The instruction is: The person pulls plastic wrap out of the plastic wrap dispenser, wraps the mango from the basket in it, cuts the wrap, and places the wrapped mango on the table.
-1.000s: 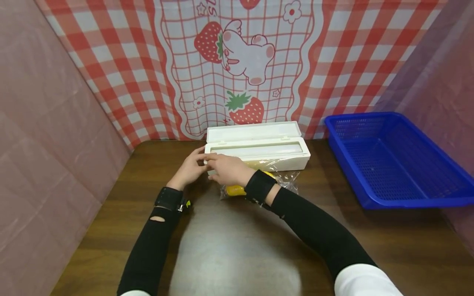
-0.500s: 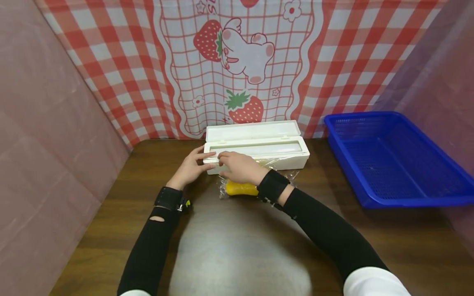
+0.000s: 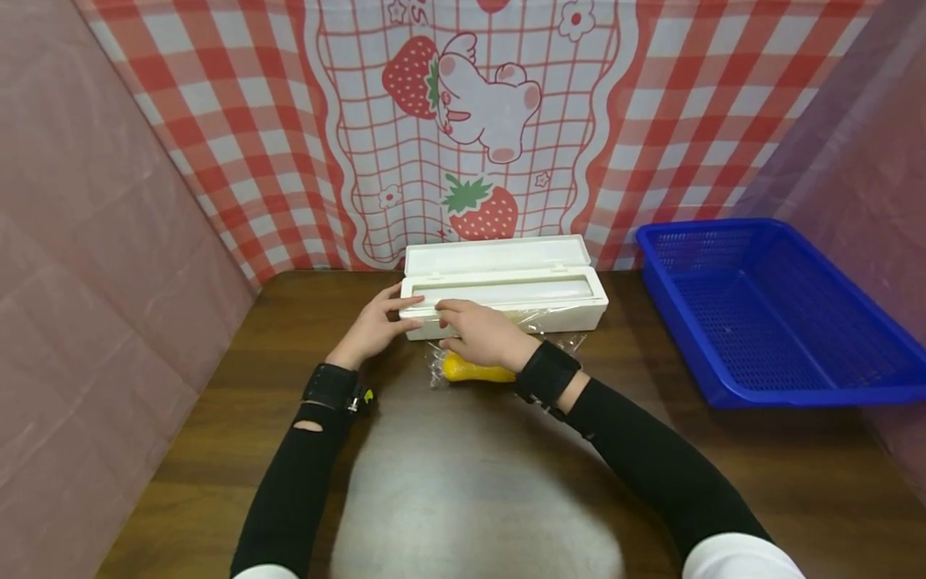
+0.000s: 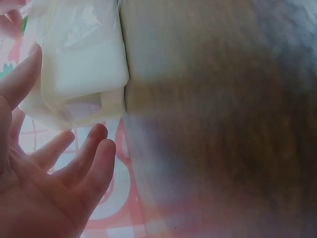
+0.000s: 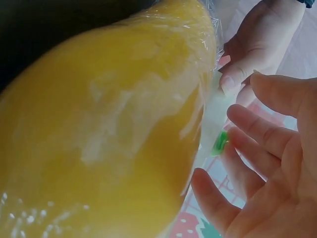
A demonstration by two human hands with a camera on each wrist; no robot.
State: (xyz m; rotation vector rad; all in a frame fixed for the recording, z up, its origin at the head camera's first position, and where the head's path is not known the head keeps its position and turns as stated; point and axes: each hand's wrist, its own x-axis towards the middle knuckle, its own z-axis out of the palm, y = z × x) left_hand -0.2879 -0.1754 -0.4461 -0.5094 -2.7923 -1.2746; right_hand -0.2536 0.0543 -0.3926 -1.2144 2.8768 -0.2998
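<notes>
My left hand (image 3: pixel 372 326) rests at the left end of a white cling film dispenser (image 3: pixel 434 328), thumb against the front and index finger over the top. Its lid (image 3: pixel 499 256) stands open at the back. My right hand (image 3: pixel 483 331) reaches along the front edge with fingers slightly bent. In the right wrist view its fingertips are at a small green slider (image 5: pixel 220 143), the thumb held apart. Just below lies a smooth yellow object (image 3: pixel 473 370), long with a rounded left end, under clear cling film (image 3: pixel 437 366). The right forearm side hides part of it.
A blue plastic basket (image 3: pixel 712 378) stands on the right of the brown wooden table (image 3: pixel 217 450). Behind the dispenser hangs a red-and-white checked cloth (image 3: pixel 239 104) with strawberries. Pink sheets (image 3: pixel 87 281) close off both sides.
My right hand has moved to the right along the dispenser's front edge, away from the left hand. More of the yellow object shows. The left hand has stayed at the left end.
</notes>
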